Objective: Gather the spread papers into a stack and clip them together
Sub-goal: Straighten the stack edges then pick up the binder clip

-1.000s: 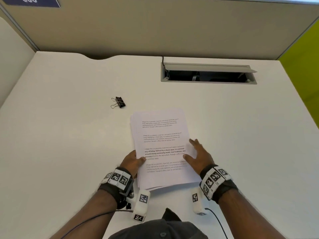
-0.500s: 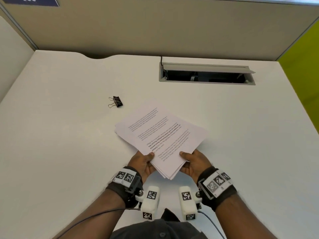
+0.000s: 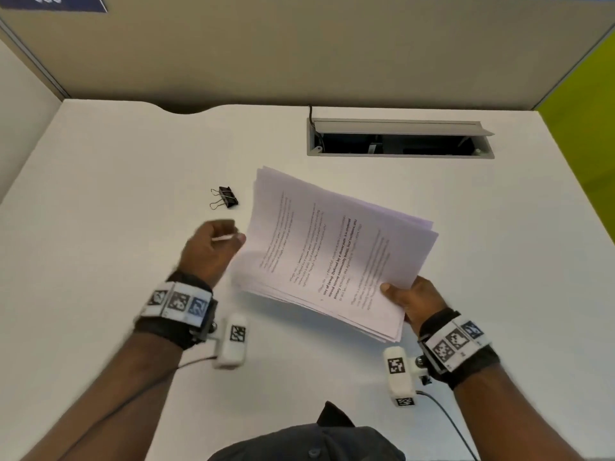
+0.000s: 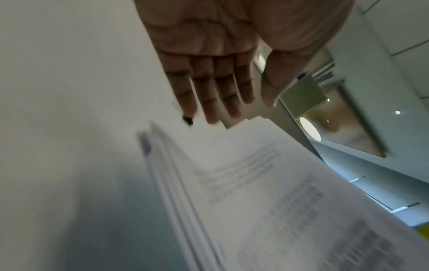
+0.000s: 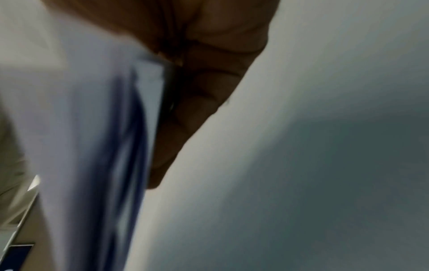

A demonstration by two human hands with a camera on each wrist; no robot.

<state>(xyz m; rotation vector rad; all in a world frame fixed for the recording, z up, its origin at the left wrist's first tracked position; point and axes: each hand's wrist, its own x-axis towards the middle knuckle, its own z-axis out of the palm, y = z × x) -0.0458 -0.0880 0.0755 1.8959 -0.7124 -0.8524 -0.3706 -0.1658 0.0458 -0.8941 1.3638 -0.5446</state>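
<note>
A stack of printed white papers is lifted off the white desk and turned sideways, its edges loosely fanned. My right hand grips its near right corner, thumb on top. In the right wrist view my fingers lie under the papers. My left hand hovers free just left of the stack, blurred. In the left wrist view its fingers are straight, with the papers below them. A black binder clip lies on the desk beyond my left hand, also seen as the clip.
An open grey cable hatch is set into the desk behind the papers. Beige partition walls close the back and left; a green panel stands at the right.
My left hand let go of the stack and moved left and forward toward the clip. My right hand alone now holds the papers, which rose and turned further sideways.
</note>
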